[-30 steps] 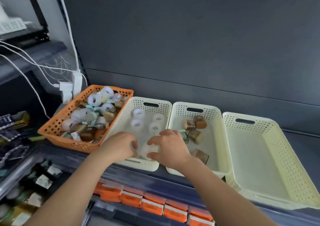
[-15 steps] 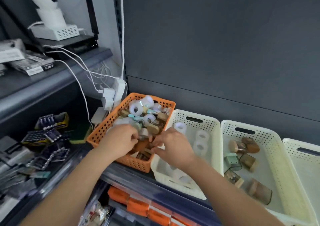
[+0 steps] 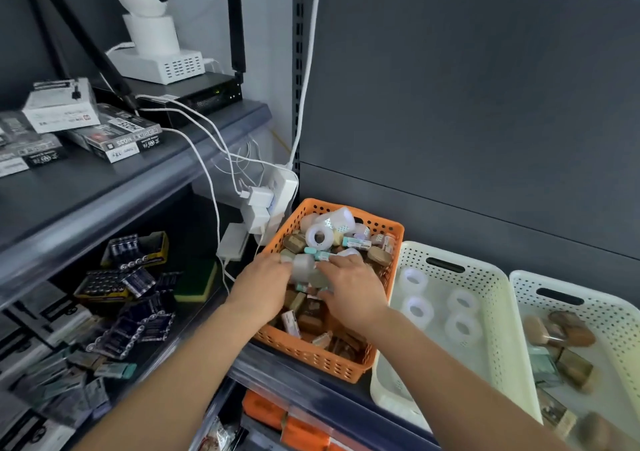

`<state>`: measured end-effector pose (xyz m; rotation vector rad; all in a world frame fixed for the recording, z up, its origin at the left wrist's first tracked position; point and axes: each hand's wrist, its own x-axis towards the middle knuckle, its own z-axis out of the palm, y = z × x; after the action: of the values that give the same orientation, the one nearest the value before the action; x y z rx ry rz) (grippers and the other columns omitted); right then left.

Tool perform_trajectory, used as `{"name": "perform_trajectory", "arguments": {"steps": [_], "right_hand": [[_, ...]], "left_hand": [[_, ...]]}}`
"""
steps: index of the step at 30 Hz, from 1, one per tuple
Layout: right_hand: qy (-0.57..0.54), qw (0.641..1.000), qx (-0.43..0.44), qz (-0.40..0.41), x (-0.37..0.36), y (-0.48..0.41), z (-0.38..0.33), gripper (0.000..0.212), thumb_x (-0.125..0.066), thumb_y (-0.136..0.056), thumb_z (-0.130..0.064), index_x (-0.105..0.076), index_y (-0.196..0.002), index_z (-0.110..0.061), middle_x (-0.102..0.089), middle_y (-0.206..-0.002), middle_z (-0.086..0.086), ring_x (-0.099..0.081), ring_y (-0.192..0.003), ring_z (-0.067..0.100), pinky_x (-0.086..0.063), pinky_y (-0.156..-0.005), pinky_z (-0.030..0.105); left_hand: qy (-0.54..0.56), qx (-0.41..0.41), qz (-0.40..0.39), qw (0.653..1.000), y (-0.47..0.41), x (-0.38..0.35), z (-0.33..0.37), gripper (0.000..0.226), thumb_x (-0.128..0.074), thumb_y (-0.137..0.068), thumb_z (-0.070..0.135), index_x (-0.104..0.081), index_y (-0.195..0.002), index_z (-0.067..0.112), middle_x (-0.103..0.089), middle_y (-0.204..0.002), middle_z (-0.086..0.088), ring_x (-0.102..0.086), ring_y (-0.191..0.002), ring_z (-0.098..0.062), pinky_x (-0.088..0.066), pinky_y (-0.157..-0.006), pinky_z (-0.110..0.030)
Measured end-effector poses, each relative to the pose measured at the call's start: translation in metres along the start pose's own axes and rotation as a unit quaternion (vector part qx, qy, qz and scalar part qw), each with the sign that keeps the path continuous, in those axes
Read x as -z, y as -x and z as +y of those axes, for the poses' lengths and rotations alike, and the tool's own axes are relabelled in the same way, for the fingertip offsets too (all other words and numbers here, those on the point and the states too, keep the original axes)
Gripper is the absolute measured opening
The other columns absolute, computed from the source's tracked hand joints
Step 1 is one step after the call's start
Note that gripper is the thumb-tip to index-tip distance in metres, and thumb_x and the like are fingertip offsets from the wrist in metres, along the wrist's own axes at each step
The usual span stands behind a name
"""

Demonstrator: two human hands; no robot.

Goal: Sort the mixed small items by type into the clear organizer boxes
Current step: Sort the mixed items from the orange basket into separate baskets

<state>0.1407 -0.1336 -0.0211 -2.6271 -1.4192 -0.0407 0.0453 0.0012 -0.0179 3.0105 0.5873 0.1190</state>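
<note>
An orange basket on the shelf holds several mixed items: clear tape rolls, brown blocks and teal-capped pieces. Both of my hands are inside it. My left hand has its fingers bent down against a pale tape roll; blur hides whether it grips the roll. My right hand lies over the pile with its fingers spread beside that roll. To the right, a cream basket holds several tape rolls. A second cream basket holds brown blocks.
A white power strip with chargers and loose cables hang just left of the orange basket. Left shelves carry battery packs, boxes and a white camera. Orange packets sit on the shelf below. A dark panel backs the baskets.
Both hands moved left from the cream tape-roll basket into the orange basket, and the view swung left with them.
</note>
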Motion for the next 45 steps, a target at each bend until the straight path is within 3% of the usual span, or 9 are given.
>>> {"name": "perform_trajectory", "arguments": {"steps": [4, 9, 13, 17, 22, 27, 31, 35, 45], "right_hand": [[-0.006, 0.999, -0.015, 0.032, -0.005, -0.006, -0.002, 0.030, -0.057, -0.088, -0.026, -0.059, -0.118, -0.021, -0.062, -0.111, 0.003, -0.047, -0.106, 0.026, -0.044, -0.089, 0.038], [-0.008, 0.999, -0.031, 0.037, -0.006, -0.008, -0.003, 0.035, -0.062, -0.084, -0.023, -0.056, -0.119, -0.021, -0.058, -0.113, 0.004, -0.045, -0.107, 0.026, -0.039, -0.092, 0.034], [-0.047, 0.997, -0.058, 0.035, -0.003, -0.004, 0.001, 0.042, -0.063, -0.085, -0.034, -0.053, -0.124, -0.021, -0.050, -0.120, 0.005, -0.043, -0.113, 0.025, -0.039, -0.097, 0.035], [-0.055, 0.995, -0.068, 0.037, 0.001, 0.002, 0.006, 0.042, -0.063, -0.085, -0.032, -0.054, -0.126, -0.023, -0.048, -0.123, 0.003, -0.043, -0.115, 0.023, -0.039, -0.098, 0.034], [-0.070, 0.994, -0.082, 0.028, 0.005, 0.008, 0.014, 0.044, -0.064, -0.084, -0.031, -0.055, -0.126, -0.024, -0.048, -0.124, 0.003, -0.043, -0.115, 0.023, -0.039, -0.098, 0.035], [-0.083, 0.993, -0.076, 0.045, 0.004, 0.012, 0.016, 0.040, -0.065, -0.082, -0.025, -0.059, -0.121, -0.021, -0.052, -0.122, 0.004, -0.044, -0.115, 0.023, -0.039, -0.099, 0.037], [-0.100, 0.990, -0.083, 0.053, 0.004, 0.011, 0.018, 0.040, -0.065, -0.081, -0.025, -0.059, -0.120, -0.023, -0.052, -0.120, 0.002, -0.044, -0.115, 0.021, -0.040, -0.098, 0.034], [-0.103, 0.990, -0.080, 0.053, 0.005, 0.012, 0.018, 0.040, -0.065, -0.082, -0.026, -0.059, -0.122, -0.023, -0.051, -0.122, 0.001, -0.043, -0.115, 0.020, -0.039, -0.098, 0.032], [-0.154, 0.981, -0.089, 0.077, 0.008, 0.020, 0.019, 0.041, -0.068, -0.081, -0.028, -0.060, -0.122, -0.024, -0.051, -0.120, -0.001, -0.045, -0.114, 0.018, -0.042, -0.097, 0.031]], "left_hand": [[-0.029, -0.003, -0.005, 1.000, -0.005, -0.003, 0.001, 0.032, -0.044, -0.092, 0.000, -0.048, -0.121, 0.011, -0.059, -0.111, -0.007, -0.053, -0.107, -0.023, -0.050, -0.083, -0.033], [-0.066, -0.024, -0.012, 0.997, -0.007, -0.009, -0.004, 0.034, -0.045, -0.092, 0.001, -0.046, -0.124, 0.011, -0.056, -0.120, -0.008, -0.049, -0.117, -0.023, -0.049, -0.087, -0.033], [-0.040, -0.034, -0.021, 0.998, -0.007, -0.006, -0.005, 0.033, -0.058, -0.088, 0.009, -0.050, -0.120, 0.014, -0.055, -0.119, -0.003, -0.048, -0.116, -0.020, -0.049, -0.086, -0.032], [0.018, -0.033, 0.047, 0.998, -0.015, -0.004, -0.001, 0.034, -0.069, -0.083, 0.023, -0.051, -0.112, 0.019, -0.053, -0.114, 0.001, -0.054, -0.105, -0.017, -0.049, -0.076, -0.028], [-0.017, -0.086, 0.042, 0.995, -0.034, -0.015, -0.002, 0.053, -0.068, -0.080, 0.014, -0.050, -0.129, 0.022, -0.050, -0.125, 0.000, -0.044, -0.119, -0.021, -0.044, -0.097, -0.033], [-0.032, -0.095, 0.054, 0.993, -0.039, -0.015, 0.000, 0.057, -0.067, -0.079, 0.014, -0.047, -0.131, 0.025, -0.044, -0.130, -0.001, -0.037, -0.124, -0.023, -0.039, -0.102, -0.035], [-0.059, -0.096, 0.005, 0.994, -0.047, -0.011, -0.004, 0.070, -0.063, -0.074, 0.005, -0.036, -0.138, 0.018, -0.025, -0.150, -0.005, -0.020, -0.140, -0.025, -0.018, -0.117, -0.041], [-0.054, -0.077, -0.020, 0.995, -0.059, -0.009, -0.007, 0.076, -0.054, -0.081, 0.003, -0.021, -0.147, 0.015, -0.043, -0.143, -0.004, -0.034, -0.131, -0.024, -0.033, -0.107, -0.039], [-0.051, -0.087, -0.043, 0.994, -0.059, -0.001, 0.000, 0.047, -0.055, -0.083, 0.001, -0.050, -0.128, 0.015, -0.039, -0.124, -0.007, -0.040, -0.113, -0.024, -0.044, -0.091, -0.033]]}}
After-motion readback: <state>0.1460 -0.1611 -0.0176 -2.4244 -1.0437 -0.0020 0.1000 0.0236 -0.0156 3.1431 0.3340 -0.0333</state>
